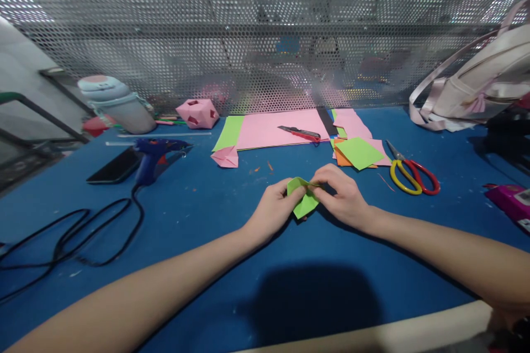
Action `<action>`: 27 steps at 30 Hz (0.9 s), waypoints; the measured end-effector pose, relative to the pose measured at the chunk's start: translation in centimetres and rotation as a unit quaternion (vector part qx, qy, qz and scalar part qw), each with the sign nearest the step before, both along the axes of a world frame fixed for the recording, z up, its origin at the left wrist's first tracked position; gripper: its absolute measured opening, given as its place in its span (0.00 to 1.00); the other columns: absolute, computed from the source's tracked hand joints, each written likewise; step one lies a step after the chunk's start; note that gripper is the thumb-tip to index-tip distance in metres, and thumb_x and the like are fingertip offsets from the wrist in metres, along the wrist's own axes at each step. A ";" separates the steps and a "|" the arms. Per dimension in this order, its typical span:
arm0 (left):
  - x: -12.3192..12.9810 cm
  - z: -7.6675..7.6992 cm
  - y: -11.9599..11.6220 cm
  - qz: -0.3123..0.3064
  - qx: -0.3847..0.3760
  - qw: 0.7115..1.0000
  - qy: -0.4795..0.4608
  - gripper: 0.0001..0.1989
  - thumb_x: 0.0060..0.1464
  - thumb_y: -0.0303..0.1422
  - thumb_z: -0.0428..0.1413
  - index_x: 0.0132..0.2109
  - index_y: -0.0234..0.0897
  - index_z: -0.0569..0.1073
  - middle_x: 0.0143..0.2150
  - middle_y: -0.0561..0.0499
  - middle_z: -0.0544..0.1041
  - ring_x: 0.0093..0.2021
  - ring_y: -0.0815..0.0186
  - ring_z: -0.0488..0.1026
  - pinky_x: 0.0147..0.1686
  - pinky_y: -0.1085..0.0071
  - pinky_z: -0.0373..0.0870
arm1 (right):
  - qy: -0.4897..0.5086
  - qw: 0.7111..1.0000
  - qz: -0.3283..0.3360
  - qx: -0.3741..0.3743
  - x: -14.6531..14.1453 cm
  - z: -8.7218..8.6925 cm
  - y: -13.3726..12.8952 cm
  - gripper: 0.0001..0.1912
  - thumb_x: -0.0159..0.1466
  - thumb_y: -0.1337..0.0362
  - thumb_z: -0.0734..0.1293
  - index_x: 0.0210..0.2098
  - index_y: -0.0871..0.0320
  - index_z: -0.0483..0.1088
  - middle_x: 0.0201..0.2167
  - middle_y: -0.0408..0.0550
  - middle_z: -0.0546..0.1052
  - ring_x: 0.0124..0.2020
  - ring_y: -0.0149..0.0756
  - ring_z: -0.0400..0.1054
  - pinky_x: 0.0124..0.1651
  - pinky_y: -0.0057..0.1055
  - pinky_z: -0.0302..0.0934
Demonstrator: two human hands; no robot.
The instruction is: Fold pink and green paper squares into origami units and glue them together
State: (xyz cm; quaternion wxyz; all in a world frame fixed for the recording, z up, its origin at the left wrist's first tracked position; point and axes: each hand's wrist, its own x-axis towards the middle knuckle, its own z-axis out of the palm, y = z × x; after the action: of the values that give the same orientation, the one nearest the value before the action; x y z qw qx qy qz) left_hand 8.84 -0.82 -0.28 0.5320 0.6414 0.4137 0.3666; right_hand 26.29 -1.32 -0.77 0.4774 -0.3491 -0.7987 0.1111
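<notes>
A small piece of green paper (305, 207), partly folded, is held between my two hands above the blue table. My left hand (276, 205) grips its left side, with the thumb lying across the front face. At the upper right corner, my right hand (340, 196) pinches the edge between thumb and fingers. Beyond my hands lie a folded pink paper piece (226, 157) and a pile topped by a flat green sheet (359, 153). The undersides of my fingers are mostly hidden.
On the blue table (199, 242) lie a glue gun (151, 161) with a looping black cord, a phone (115, 166), a box cutter (300, 133) on pink sheets (273, 122), and scissors (414, 174). A pink folded-paper ball (197, 113), a bottle (120, 105) and a bag (480, 83) stand near the perforated metal panel (232, 27).
</notes>
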 end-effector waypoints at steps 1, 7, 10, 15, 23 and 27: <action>0.0 0.0 0.0 -0.003 0.005 1.000 0.005 0.10 0.57 0.38 0.51 0.34 0.35 0.70 0.25 0.54 0.73 0.24 0.68 0.71 0.25 0.73 0.68 | 0.000 1.000 -0.002 0.003 0.0 0.0 0.0 0.05 0.63 0.71 0.61 0.33 0.56 0.66 0.31 0.47 0.69 0.36 0.35 0.64 0.41 0.35 0.60; -0.1 0.1 -0.1 -0.014 0.011 1.000 0.019 0.12 0.58 0.39 0.50 0.35 0.35 0.70 0.26 0.53 0.73 0.25 0.68 0.70 0.26 0.73 0.67 | 0.000 1.000 -0.014 0.022 0.1 -0.2 -0.2 0.07 0.61 0.73 0.61 0.30 0.56 0.62 0.29 0.45 0.68 0.34 0.35 0.62 0.39 0.35 0.58; -0.1 0.1 -0.1 -0.014 0.015 1.000 0.022 0.12 0.58 0.40 0.49 0.35 0.35 0.70 0.26 0.54 0.73 0.25 0.68 0.70 0.27 0.73 0.66 | 0.006 0.999 -0.028 0.020 0.0 -0.2 -0.2 0.07 0.61 0.74 0.61 0.30 0.56 0.62 0.30 0.45 0.68 0.34 0.35 0.63 0.39 0.35 0.58; -0.1 0.2 -0.1 -0.001 0.034 0.999 0.033 0.13 0.58 0.39 0.49 0.32 0.35 0.69 0.26 0.54 0.70 0.28 0.69 0.67 0.29 0.74 0.63 | -0.006 0.999 -0.005 0.039 0.1 -0.2 -0.1 0.07 0.61 0.75 0.61 0.32 0.57 0.63 0.31 0.46 0.68 0.35 0.35 0.63 0.40 0.36 0.58; 0.0 0.9 -0.4 0.011 0.059 0.996 0.072 0.10 0.51 0.35 0.56 0.40 0.34 0.72 0.30 0.55 0.69 0.31 0.70 0.64 0.31 0.75 0.61 | -0.016 0.998 0.002 0.057 0.1 -0.4 0.0 0.07 0.61 0.76 0.60 0.34 0.58 0.65 0.34 0.49 0.69 0.37 0.36 0.63 0.40 0.36 0.60; 0.0 0.5 -0.1 0.026 0.062 0.995 0.070 0.08 0.48 0.29 0.56 0.39 0.34 0.72 0.28 0.56 0.69 0.29 0.71 0.64 0.29 0.77 0.61 | -0.019 0.998 0.014 0.060 0.1 -0.2 -0.2 0.08 0.60 0.75 0.61 0.37 0.59 0.67 0.37 0.51 0.69 0.40 0.37 0.64 0.43 0.38 0.60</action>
State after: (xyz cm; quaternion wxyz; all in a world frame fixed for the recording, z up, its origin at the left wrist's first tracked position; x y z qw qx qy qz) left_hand 8.84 -0.97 0.19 0.4517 0.6863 0.4429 0.3590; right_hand 26.40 -1.52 -0.95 0.4808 -0.3104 -0.8177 0.0626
